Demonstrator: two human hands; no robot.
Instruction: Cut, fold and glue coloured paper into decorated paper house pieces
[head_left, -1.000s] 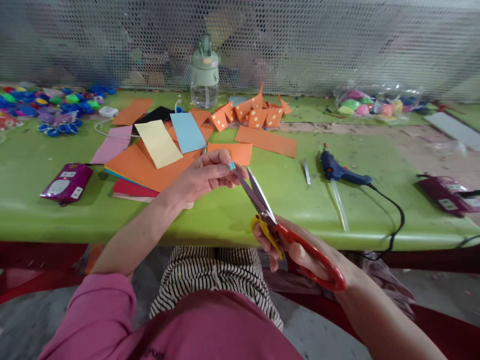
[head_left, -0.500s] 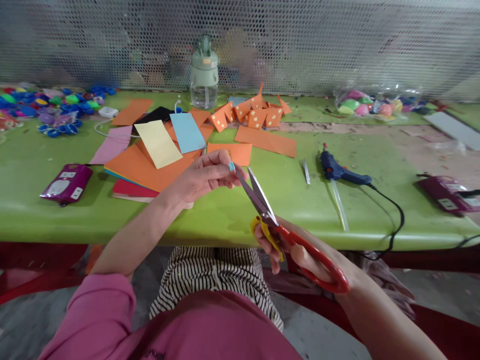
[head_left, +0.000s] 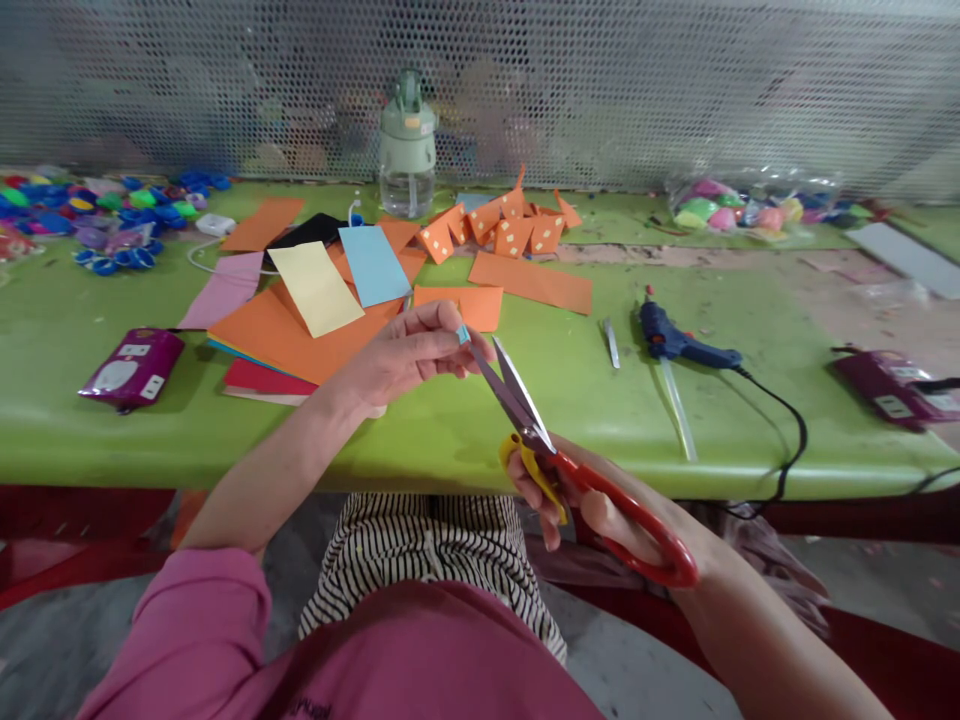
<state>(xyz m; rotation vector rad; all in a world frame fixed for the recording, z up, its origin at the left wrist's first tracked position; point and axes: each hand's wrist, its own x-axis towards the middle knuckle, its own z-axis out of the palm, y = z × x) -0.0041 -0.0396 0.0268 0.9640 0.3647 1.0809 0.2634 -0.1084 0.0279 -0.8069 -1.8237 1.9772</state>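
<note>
Between the thumb and forefinger of my left hand [head_left: 415, 348] is a tiny piece of light blue paper [head_left: 463, 334]. My right hand [head_left: 570, 497] grips scissors [head_left: 534, 432] with one red and one yellow handle loop. The blades are parted and point up and left, their tips close to the blue piece; whether a blade touches it I cannot tell. Behind my left hand lie an orange strip [head_left: 480, 306], a light blue card [head_left: 374, 265] and a cream card [head_left: 316, 288] on larger orange sheets [head_left: 262, 328].
Folded orange paper shapes with pale squares [head_left: 517, 225] stand before a water bottle [head_left: 409, 150]. On the right lie tweezers [head_left: 612, 344] and a blue glue gun [head_left: 679, 343] with its cord. Purple power sockets [head_left: 133, 368] sit left, another far right. A perforated screen [head_left: 570, 90] closes the back.
Both hands stay almost in place. The scissor blades and the blue paper piece have shifted only very slightly.
</note>
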